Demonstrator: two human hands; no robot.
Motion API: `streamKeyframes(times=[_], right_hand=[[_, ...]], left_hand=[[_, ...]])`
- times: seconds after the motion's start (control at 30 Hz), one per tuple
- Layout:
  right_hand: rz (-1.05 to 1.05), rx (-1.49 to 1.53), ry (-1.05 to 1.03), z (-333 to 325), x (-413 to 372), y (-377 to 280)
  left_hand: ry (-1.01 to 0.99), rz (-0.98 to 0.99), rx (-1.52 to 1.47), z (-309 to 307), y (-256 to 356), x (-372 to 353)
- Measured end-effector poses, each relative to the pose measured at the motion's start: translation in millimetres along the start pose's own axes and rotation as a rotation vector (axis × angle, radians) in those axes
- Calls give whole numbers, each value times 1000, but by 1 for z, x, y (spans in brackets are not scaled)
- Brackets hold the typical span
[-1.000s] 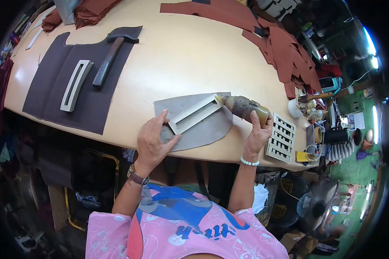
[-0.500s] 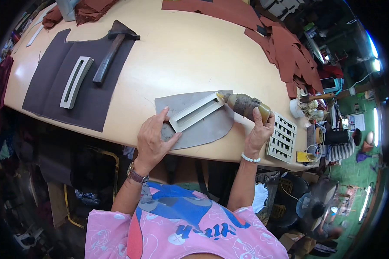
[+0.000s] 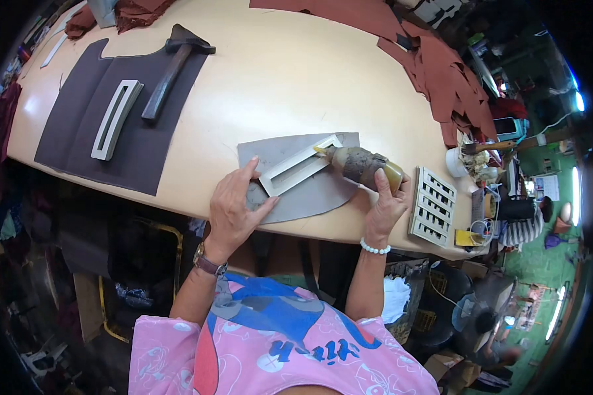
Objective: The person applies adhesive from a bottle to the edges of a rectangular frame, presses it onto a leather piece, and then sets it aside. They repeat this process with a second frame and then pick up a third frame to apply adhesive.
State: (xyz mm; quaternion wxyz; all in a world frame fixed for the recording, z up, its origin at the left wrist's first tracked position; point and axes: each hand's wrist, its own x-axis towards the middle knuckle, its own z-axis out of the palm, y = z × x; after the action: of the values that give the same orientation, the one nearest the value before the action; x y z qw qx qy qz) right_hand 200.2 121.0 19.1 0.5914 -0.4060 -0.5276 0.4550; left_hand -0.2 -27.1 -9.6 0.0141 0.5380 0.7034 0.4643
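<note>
My left hand [image 3: 235, 199] steadies the near-left end of a pale slotted rectangular frame [image 3: 298, 178], thumb and fingers at its two sides. The frame lies slanted on a grey rounded sheet [image 3: 319, 199] at the table's front edge. In my right hand [image 3: 385, 212] is a squeeze glue bottle [image 3: 362, 166], dark and crusted around its middle, yellowish at the base. It is tipped left, its yellow nozzle at the frame's upper rail near the far-right end. Whether glue is flowing out is too small to tell.
A hammer [image 3: 167, 82] and another slotted frame [image 3: 116, 120] lie on a dark sheet [image 3: 72, 125] at left. Several pale slotted pieces [image 3: 433, 205] sit right of my right hand. Reddish-brown scraps [image 3: 441, 76] and a white tub [image 3: 456, 162] line the right edge.
My right hand has moved a little left, bringing the bottle's nozzle from the frame's far-right end leftward along it. My left hand keeps its hold.
</note>
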Motion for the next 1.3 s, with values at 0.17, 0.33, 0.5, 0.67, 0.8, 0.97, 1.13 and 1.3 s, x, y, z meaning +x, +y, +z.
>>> streamKeyframes(times=[0.17, 0.33, 0.5, 0.67, 0.8, 0.97, 1.13, 1.3], right_hand=[[54, 37, -67, 6, -26, 1], [45, 2, -132, 18, -54, -6], [106, 68, -188, 26, -67, -10], [370, 174, -257, 10, -44, -18], [388, 330, -71, -16, -23, -14], [79, 244, 59, -42, -7, -7], [-2, 112, 34, -52, -2, 5], [-95, 36, 13, -44, -6, 7]], left_hand=[[2, 10, -15, 0, -1, 0], [4, 15, -14, 0, 0, 1], [19, -4, -44, 2, -2, 0], [25, -1, -44, 3, -1, 1], [13, -19, -31, 2, -1, -1], [8, -26, -23, 2, -1, -1], [4, -47, -37, 1, 2, 0], [-3, -43, -23, -1, 3, 1]])
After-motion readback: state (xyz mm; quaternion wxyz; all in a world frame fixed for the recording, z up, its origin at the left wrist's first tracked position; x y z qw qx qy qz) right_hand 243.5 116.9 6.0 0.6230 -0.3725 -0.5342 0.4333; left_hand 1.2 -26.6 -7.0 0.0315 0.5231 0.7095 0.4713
